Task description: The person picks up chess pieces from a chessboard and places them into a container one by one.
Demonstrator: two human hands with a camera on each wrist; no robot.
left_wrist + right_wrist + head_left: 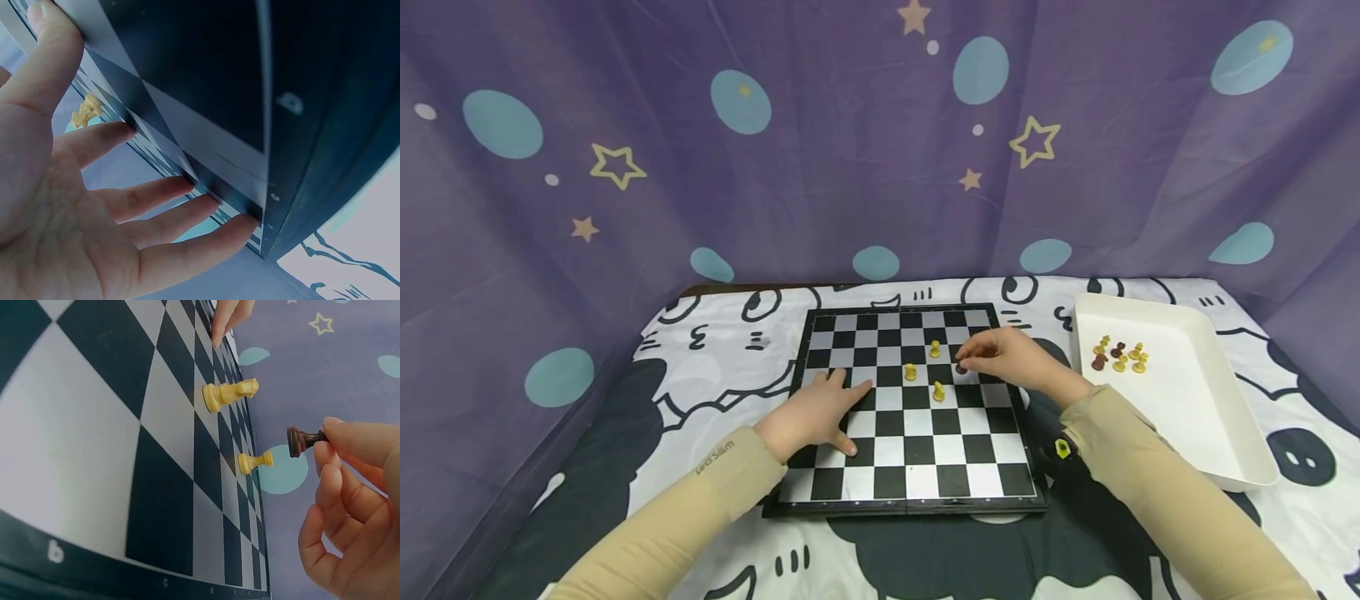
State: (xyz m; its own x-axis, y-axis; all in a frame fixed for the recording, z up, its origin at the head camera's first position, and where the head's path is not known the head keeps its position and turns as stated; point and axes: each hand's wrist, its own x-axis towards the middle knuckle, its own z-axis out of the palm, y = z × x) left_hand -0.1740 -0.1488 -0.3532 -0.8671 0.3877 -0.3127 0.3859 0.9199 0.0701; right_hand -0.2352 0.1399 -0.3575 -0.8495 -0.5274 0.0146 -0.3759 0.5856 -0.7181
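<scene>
A black-and-white chessboard (919, 450) lies on the patterned cloth. With spread fingers my left hand (817, 410) rests on the board's left side; its fingertips touch the squares in the left wrist view. Between thumb and fingertips my right hand (1009, 357) pinches a dark brown chess piece (303, 441), whose top the fingers hide. That piece's base is apart from the board in the right wrist view. Left of it stand a yellow knight (230, 394) and two more yellow pieces, one a small piece (935, 348) farther back and the other a piece (910, 372) nearer the middle.
To the right of the board sits a white tray (1180, 417) with several yellow and dark brown pieces (1120, 357) near its far left corner. A purple curtain (850, 183) hangs behind the cloth-covered surface (700, 417). My right forearm crosses between board and tray.
</scene>
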